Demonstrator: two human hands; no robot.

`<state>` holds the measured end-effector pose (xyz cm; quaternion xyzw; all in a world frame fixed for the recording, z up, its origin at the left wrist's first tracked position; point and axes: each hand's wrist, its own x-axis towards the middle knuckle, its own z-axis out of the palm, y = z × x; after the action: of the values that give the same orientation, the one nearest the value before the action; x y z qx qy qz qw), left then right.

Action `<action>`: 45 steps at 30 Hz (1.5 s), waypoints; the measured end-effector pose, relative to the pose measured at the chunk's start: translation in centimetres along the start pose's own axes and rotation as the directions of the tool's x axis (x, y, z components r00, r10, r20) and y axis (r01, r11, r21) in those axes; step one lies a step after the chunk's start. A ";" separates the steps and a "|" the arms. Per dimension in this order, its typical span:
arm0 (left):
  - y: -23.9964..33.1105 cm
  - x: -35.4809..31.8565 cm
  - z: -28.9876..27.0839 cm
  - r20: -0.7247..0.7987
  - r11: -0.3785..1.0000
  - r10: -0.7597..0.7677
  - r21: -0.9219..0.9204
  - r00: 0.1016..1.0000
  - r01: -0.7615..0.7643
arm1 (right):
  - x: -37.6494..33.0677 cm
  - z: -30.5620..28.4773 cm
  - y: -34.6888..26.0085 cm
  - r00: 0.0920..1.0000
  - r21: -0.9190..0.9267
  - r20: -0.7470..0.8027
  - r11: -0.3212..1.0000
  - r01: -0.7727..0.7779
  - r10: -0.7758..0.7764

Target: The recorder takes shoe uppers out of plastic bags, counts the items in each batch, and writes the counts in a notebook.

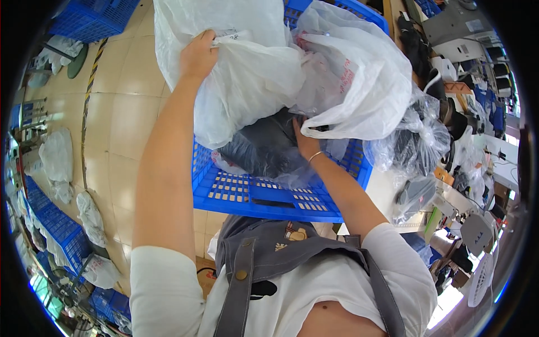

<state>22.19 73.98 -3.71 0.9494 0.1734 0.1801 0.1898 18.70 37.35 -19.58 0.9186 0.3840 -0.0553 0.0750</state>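
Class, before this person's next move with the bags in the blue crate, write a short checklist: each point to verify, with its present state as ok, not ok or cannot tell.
1. Left hand grips the top white bag: ok.
2. Right hand has hold of something: cannot tell, fingers hidden among bags.
3. Dark clear-wrapped bundle free to lift: not ok, white bags lie over it.
4. Blue crate holds everything inside: not ok, the second white bag spills over its right rim.
5. Bags closed: cannot tell.
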 end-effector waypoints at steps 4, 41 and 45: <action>-1.2 -0.9 -0.4 -0.004 1.000 -0.012 0.003 1.000 0.012 | 4.4 -0.9 2.5 0.935 0.265 0.353 0.962 -0.063 -0.036; -2.4 0.0 1.2 0.016 0.999 0.015 0.048 1.000 -0.015 | -25.6 -42.1 10.4 0.899 0.845 0.326 0.336 -0.415 0.291; -2.6 0.3 1.4 0.086 0.989 0.053 0.133 0.995 -0.064 | -35.8 -46.2 12.8 0.362 0.854 0.039 0.157 -0.496 0.931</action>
<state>22.32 75.96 -5.92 0.9715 0.1492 0.1342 0.1264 4.85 11.80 32.74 0.8933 -0.1884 0.0802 -0.4001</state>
